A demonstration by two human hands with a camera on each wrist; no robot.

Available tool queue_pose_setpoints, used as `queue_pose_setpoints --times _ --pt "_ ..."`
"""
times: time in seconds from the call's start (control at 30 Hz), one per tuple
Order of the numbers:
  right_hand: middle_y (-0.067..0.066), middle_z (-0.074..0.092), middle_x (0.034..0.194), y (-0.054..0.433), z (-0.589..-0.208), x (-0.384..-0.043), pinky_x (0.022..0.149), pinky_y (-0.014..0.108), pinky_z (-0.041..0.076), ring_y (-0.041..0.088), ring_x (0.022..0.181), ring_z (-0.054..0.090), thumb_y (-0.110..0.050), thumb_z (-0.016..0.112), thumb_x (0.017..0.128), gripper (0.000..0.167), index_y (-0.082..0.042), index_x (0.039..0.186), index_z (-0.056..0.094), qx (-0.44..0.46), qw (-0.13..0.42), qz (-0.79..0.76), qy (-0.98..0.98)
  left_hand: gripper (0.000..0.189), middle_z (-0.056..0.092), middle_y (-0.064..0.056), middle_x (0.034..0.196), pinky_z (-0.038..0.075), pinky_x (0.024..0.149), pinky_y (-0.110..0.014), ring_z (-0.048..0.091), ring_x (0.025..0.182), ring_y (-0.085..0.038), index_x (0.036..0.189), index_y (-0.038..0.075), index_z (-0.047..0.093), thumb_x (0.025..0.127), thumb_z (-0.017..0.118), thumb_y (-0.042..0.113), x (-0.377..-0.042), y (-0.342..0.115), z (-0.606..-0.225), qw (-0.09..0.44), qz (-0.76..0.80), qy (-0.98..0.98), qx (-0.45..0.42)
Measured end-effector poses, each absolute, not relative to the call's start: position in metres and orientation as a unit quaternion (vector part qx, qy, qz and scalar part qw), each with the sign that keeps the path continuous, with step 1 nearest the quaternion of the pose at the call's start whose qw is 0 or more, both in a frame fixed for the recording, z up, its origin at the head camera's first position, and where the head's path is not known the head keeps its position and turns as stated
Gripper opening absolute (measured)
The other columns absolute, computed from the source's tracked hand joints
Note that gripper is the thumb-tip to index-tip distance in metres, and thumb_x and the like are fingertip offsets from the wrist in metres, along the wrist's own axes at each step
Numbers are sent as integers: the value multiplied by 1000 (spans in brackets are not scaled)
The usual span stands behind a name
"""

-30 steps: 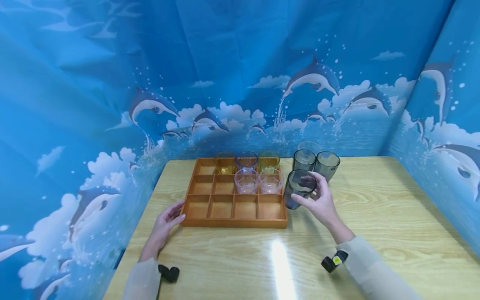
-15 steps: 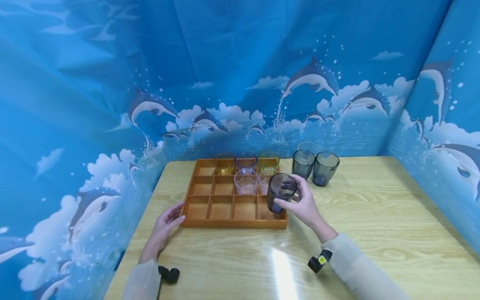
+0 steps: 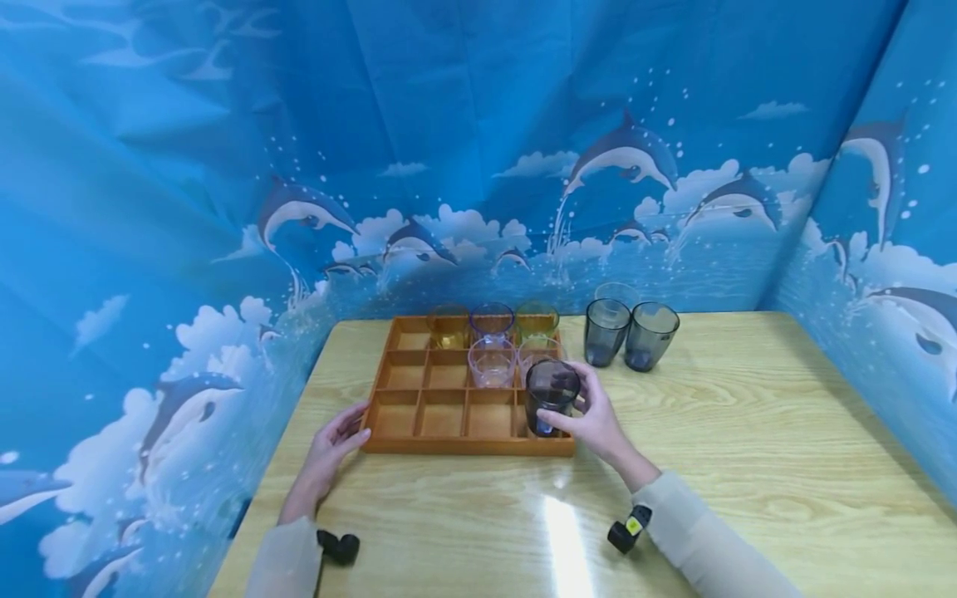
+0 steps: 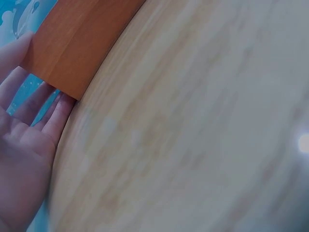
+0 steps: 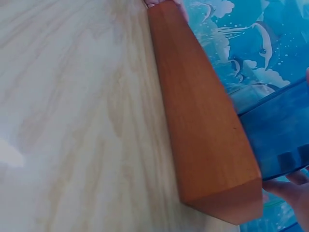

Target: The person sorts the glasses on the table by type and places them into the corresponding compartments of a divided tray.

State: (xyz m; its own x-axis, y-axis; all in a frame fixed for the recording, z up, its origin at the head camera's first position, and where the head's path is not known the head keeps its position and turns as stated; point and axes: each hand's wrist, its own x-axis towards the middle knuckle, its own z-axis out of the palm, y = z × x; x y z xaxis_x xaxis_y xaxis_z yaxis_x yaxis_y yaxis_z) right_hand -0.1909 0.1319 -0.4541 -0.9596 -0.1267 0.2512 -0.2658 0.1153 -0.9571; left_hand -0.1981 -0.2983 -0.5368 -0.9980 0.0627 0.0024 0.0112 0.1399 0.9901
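Note:
In the head view, my right hand holds a dark grey tumbler around its side, thumb in front. The tumbler is upright at the front right compartment of the brown wooden divided tray; whether its base touches the compartment floor cannot be told. In the right wrist view, the tumbler appears bluish beside the tray's end, and only part of the right hand shows. My left hand touches the tray's front left corner. In the left wrist view, its fingers lie fairly straight against the tray's end.
Two pink-tinted clear glasses stand in the middle row. An amber glass, a blue-rimmed glass and a yellow glass fill part of the back row. Two grey tumblers and a clear glass stand right of the tray.
My right hand has carried the grey tumbler leftward from beside the tray, over the front right compartment, then lowered it. The left hand has stayed at the tray's corner.

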Motion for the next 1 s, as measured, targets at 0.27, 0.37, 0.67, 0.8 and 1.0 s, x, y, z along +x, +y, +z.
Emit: queue_pose_setpoints --times 0.27,0.37,0.67,0.8,1.0 --pt "23 45 129 132 -460 -191 98 51 37 39 116 46 -7 81 69 81 -3 135 34 138 44 625 -767 55 39 -19 140 38 92 -14 45 115 -7 137 0 41 89 63 13 -198 -299 -537 10 665 746 30" --pt "21 45 131 133 -462 -190 99 49 36 37 118 45 -8 81 69 82 -2 135 34 141 37 616 -774 55 38 -18 141 38 91 -13 44 115 -7 138 0 40 90 62 12 -198 -298 -535 19 667 744 23" --pt "22 46 132 136 -463 -191 98 49 38 35 121 43 -9 81 69 82 0 136 34 149 36 602 -783 54 36 -21 142 39 90 -13 43 118 -14 138 -5 37 90 60 6 -189 -289 -514 28 665 746 18" --pt "21 48 130 140 -472 -195 96 49 40 35 119 44 -11 81 70 82 -2 137 34 156 45 592 -789 55 37 -22 141 39 91 -13 44 117 -12 137 -6 37 90 61 7 -189 -290 -513 25 664 747 23" --pt "15 48 130 154 -488 -203 94 43 43 26 117 46 -12 79 73 79 -6 138 35 176 63 591 -784 55 36 -20 142 38 91 -13 44 116 -7 139 -2 38 90 61 10 -195 -297 -528 23 668 743 32"
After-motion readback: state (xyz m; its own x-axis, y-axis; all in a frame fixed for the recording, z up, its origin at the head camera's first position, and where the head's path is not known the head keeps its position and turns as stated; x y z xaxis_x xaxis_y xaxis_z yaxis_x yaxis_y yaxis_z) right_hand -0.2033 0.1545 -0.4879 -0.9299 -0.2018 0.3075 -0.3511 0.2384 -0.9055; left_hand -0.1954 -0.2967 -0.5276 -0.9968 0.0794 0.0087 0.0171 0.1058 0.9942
